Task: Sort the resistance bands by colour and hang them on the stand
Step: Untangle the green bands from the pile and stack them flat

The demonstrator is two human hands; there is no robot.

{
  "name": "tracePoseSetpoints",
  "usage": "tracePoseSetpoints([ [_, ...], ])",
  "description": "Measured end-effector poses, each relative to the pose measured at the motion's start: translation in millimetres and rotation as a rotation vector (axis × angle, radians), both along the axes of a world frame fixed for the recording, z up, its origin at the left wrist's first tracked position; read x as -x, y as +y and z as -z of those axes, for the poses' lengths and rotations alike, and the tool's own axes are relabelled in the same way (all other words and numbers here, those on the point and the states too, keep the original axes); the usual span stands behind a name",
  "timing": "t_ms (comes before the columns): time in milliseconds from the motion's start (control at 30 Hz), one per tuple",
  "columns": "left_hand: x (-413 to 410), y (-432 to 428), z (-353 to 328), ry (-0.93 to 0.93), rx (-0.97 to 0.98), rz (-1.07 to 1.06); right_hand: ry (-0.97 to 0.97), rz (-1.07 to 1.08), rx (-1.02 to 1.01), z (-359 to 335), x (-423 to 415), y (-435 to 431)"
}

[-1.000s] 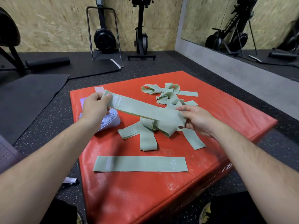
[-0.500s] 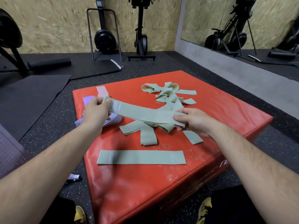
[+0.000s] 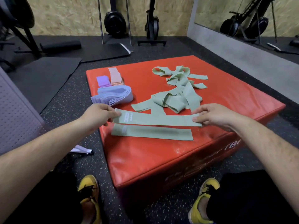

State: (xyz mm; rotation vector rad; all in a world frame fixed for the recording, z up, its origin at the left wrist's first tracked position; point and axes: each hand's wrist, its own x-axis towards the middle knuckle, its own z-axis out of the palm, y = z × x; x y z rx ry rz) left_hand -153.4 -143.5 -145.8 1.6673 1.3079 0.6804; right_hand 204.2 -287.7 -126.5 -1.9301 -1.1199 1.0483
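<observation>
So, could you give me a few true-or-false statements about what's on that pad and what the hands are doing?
1. The left hand and right hand each pinch one end of the same green band. True.
2. The pad under everything is blue. False: it is red.
3. A second green band lies flat on the pad, nearer the person than the held one. True.
4. The tangled pile mixes lilac and green bands. False: it is all green; the lilac bands sit stacked on the pad's left.
</observation>
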Motion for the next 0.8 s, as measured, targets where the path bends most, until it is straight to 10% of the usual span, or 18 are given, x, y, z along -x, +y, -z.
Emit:
tracePoseSetpoints([
  [800, 2, -4, 48, 0.198, -0.084, 0.028, -0.452, -0.166, 0.032, 42, 16, -1],
])
